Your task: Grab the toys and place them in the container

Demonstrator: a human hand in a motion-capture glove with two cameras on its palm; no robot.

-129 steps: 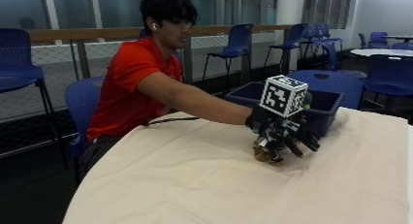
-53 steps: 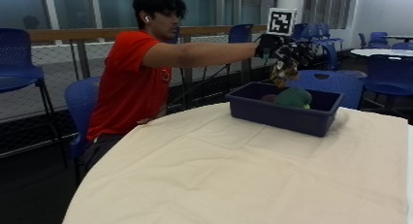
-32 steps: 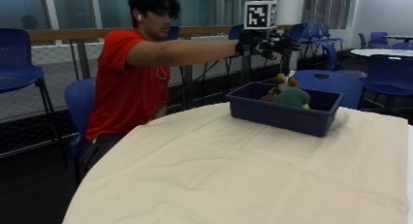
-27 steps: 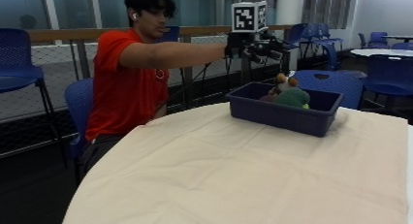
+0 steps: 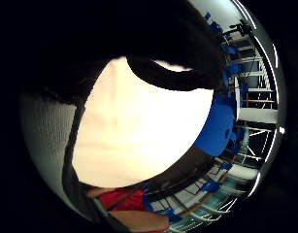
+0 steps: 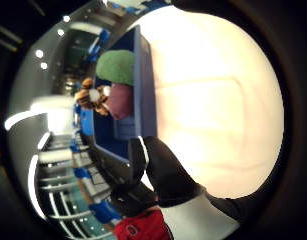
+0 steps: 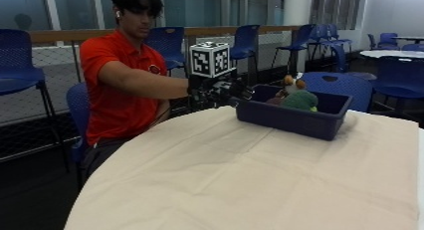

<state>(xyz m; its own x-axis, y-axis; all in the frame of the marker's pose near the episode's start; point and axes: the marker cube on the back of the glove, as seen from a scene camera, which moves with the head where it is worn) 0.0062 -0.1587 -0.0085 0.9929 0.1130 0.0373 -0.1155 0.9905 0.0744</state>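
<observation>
In the outside view a dark blue container (image 7: pixel 291 121) stands on the cream-clothed table (image 7: pixel 252 180) at its far side. Inside it sit a green plush toy (image 7: pixel 301 99) and a brown and orange plush toy (image 7: pixel 291 83). The thumb side palm view shows the same container (image 6: pixel 143 90) with the green toy (image 6: pixel 118 67), the brown toy (image 6: pixel 90 97) and a maroon toy (image 6: pixel 120 100) in it. My gloved right hand (image 7: pixel 218 90) hovers just left of the container, above the table's edge, fingers relaxed and holding nothing. A gloved finger (image 6: pixel 163 170) shows in the thumb side palm view.
The tablecloth (image 5: pixel 139 126) shows bare under the palm. Blue chairs (image 7: pixel 391 75) and a railing stand behind the table. The person in a red shirt (image 7: pixel 119 85) sits at the table's far left edge.
The hand lifted a brown toy off the table, carried it over the container and let it go there. It then drew back and down to the container's left side, holding nothing.
</observation>
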